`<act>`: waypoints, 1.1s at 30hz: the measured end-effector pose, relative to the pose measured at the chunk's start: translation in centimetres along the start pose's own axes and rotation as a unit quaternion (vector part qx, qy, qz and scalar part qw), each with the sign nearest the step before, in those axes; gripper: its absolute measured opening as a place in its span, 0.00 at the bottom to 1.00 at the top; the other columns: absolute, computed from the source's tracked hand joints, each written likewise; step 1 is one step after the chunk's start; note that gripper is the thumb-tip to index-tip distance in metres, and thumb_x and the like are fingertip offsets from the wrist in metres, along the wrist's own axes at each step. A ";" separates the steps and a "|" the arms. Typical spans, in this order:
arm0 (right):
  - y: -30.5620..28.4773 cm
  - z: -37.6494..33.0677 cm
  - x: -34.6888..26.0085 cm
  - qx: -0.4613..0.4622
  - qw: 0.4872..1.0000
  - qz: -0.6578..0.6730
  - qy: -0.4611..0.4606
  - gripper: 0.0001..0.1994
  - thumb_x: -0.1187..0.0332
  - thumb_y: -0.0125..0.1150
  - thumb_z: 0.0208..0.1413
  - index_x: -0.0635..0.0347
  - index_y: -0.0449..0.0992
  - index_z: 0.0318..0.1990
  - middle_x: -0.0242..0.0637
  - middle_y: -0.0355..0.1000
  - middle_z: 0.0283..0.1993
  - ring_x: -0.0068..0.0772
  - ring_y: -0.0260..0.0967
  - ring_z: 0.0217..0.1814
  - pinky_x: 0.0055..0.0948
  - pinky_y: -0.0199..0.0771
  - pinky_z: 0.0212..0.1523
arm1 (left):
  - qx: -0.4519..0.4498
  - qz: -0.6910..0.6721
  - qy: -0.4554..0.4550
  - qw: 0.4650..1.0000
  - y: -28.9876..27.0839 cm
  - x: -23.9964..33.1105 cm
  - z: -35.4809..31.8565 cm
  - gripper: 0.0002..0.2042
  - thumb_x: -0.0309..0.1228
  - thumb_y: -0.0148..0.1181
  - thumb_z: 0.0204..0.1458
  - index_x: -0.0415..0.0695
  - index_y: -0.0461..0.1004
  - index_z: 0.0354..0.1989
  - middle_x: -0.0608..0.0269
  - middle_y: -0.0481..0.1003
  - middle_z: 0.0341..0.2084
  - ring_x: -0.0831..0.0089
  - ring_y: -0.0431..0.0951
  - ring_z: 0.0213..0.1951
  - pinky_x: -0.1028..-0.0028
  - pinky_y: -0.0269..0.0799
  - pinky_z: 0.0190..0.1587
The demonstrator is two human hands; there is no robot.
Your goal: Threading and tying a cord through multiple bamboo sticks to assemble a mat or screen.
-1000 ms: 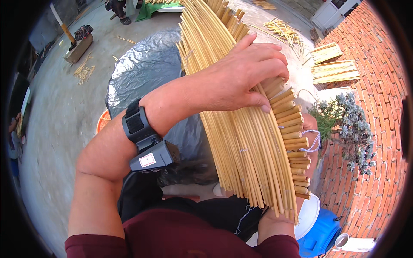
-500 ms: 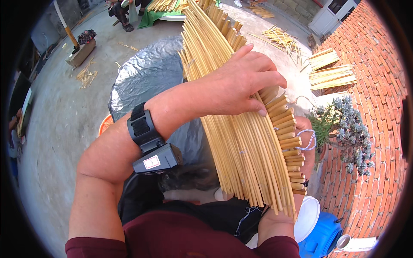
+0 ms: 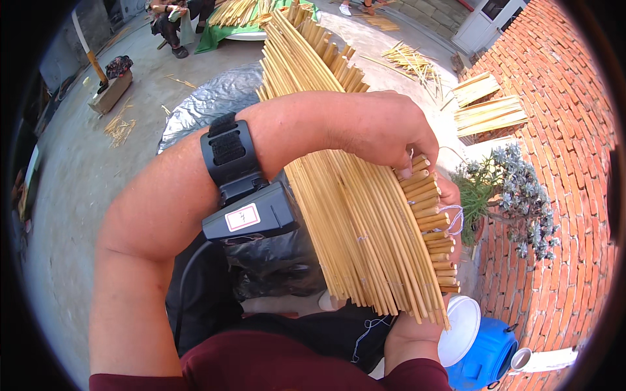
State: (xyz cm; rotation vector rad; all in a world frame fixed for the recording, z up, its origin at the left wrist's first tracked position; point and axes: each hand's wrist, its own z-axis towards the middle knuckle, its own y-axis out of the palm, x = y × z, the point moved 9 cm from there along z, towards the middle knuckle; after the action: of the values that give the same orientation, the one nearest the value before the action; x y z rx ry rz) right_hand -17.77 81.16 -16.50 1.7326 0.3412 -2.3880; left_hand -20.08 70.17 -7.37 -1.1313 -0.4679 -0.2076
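Observation:
A thick mat of straw-yellow reed stalks (image 3: 358,228) slants across my lap, tied in places with thin string. Thicker cut stalk ends (image 3: 428,202) stick out along its right edge. My left hand (image 3: 391,127) arches over the mat, its fingers bent down and pinched at the upper stalk ends. A black device (image 3: 251,212) is strapped to that wrist. My right hand (image 3: 448,192) supports the mat from behind its right edge, mostly hidden by the stalks. A loop of pale blue-white string (image 3: 454,218) hangs beside the right hand.
Black plastic sheeting (image 3: 274,260) covers a round surface under the mat. To the right are a potted plant (image 3: 521,195), a brick wall (image 3: 567,260), a blue barrel (image 3: 486,358) and a white lid (image 3: 462,329). Stalk bundles (image 3: 489,116) lie farther off; a person (image 3: 173,26) sits far left.
My left hand has turned and moved slightly right, its raised, spread fingers now curling down onto the stalk ends. The whole view has shifted a little; the mat stays held.

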 end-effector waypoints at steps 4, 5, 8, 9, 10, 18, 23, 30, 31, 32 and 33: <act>0.9 -0.1 -0.2 0.079 0.991 0.058 0.091 0.09 0.74 0.60 0.51 0.71 0.76 0.39 0.37 0.71 0.42 0.26 0.69 0.43 0.23 0.68 0.43 | -0.002 -0.061 0.017 0.998 0.1 0.2 0.4 0.14 0.21 0.64 0.37 0.42 0.77 0.37 0.56 0.77 0.26 0.63 0.76 0.29 0.70 0.70 0.33; 0.8 -0.2 -0.4 0.088 0.990 0.058 0.091 0.09 0.75 0.60 0.51 0.71 0.76 0.39 0.38 0.72 0.43 0.26 0.69 0.43 0.23 0.68 0.43 | -0.010 -0.079 0.021 0.997 0.3 0.2 0.5 0.15 0.21 0.64 0.37 0.42 0.77 0.37 0.56 0.77 0.26 0.63 0.76 0.30 0.70 0.70 0.33; 0.4 -0.2 -0.4 0.061 0.993 0.053 0.082 0.11 0.75 0.60 0.51 0.70 0.75 0.42 0.37 0.73 0.41 0.25 0.70 0.41 0.24 0.70 0.42 | -0.003 -0.102 0.009 0.995 0.9 -0.2 1.3 0.14 0.21 0.64 0.37 0.42 0.77 0.36 0.57 0.77 0.25 0.64 0.76 0.29 0.70 0.70 0.33; 0.2 -0.2 -0.2 0.055 0.994 0.051 0.084 0.11 0.74 0.60 0.52 0.70 0.75 0.42 0.37 0.73 0.41 0.25 0.70 0.41 0.24 0.70 0.42 | -0.002 -0.103 0.008 0.995 1.3 -0.4 1.5 0.14 0.21 0.64 0.37 0.42 0.77 0.36 0.57 0.77 0.25 0.64 0.76 0.29 0.70 0.70 0.33; 0.0 -0.2 -0.1 0.054 0.994 0.050 0.085 0.11 0.74 0.60 0.52 0.69 0.75 0.42 0.38 0.73 0.41 0.25 0.70 0.41 0.24 0.71 0.42 | 0.030 -0.067 0.049 0.996 1.1 0.1 1.5 0.13 0.22 0.64 0.37 0.41 0.77 0.36 0.57 0.77 0.24 0.64 0.76 0.29 0.70 0.70 0.33; -0.3 -0.6 0.6 0.063 0.992 0.049 0.098 0.10 0.74 0.59 0.52 0.68 0.74 0.41 0.38 0.73 0.40 0.24 0.71 0.40 0.24 0.71 0.40 | 0.004 -0.105 -0.013 0.994 1.2 -0.5 1.9 0.10 0.25 0.63 0.41 0.41 0.76 0.34 0.57 0.76 0.23 0.66 0.75 0.28 0.69 0.68 0.33; -0.2 -0.6 0.8 0.070 0.991 0.053 0.104 0.09 0.73 0.59 0.53 0.67 0.73 0.41 0.39 0.73 0.40 0.24 0.71 0.39 0.24 0.72 0.40 | -0.026 -0.109 -0.009 0.994 1.3 -0.6 2.2 0.09 0.24 0.61 0.44 0.41 0.76 0.35 0.57 0.76 0.24 0.69 0.75 0.29 0.70 0.67 0.34; -0.2 -0.8 1.2 0.081 0.989 0.061 0.105 0.09 0.72 0.59 0.53 0.66 0.72 0.40 0.40 0.73 0.39 0.24 0.71 0.38 0.24 0.72 0.38 | -0.033 -0.111 -0.026 0.993 1.3 -1.2 2.0 0.09 0.24 0.60 0.46 0.42 0.75 0.38 0.60 0.77 0.26 0.71 0.74 0.31 0.71 0.68 0.36; -0.2 -0.8 1.3 0.082 0.989 0.062 0.106 0.09 0.72 0.59 0.54 0.66 0.72 0.40 0.40 0.73 0.39 0.24 0.71 0.38 0.24 0.72 0.38 | -0.040 -0.122 -0.032 0.991 1.4 -1.4 1.9 0.09 0.23 0.59 0.47 0.42 0.75 0.38 0.61 0.77 0.27 0.72 0.74 0.32 0.71 0.68 0.37; -0.3 -0.8 1.3 0.084 0.989 0.065 0.106 0.08 0.72 0.59 0.54 0.66 0.72 0.40 0.40 0.73 0.39 0.24 0.71 0.38 0.24 0.73 0.38 | -0.048 -0.132 -0.037 0.989 1.4 -1.5 1.9 0.10 0.23 0.58 0.47 0.42 0.75 0.39 0.62 0.77 0.28 0.73 0.74 0.33 0.72 0.68 0.38; -0.2 -0.7 1.3 0.087 0.988 0.067 0.106 0.08 0.72 0.59 0.54 0.66 0.72 0.40 0.40 0.73 0.39 0.24 0.71 0.38 0.24 0.73 0.38 | -0.048 -0.132 -0.038 0.989 1.4 -1.6 1.8 0.10 0.23 0.58 0.47 0.42 0.75 0.39 0.62 0.77 0.28 0.73 0.74 0.33 0.72 0.68 0.38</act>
State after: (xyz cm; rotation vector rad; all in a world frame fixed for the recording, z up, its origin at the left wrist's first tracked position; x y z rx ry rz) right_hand -17.58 81.60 -17.96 2.0213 0.0411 -2.2025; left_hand -21.45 72.22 -8.63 -1.1713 -0.6815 -0.4232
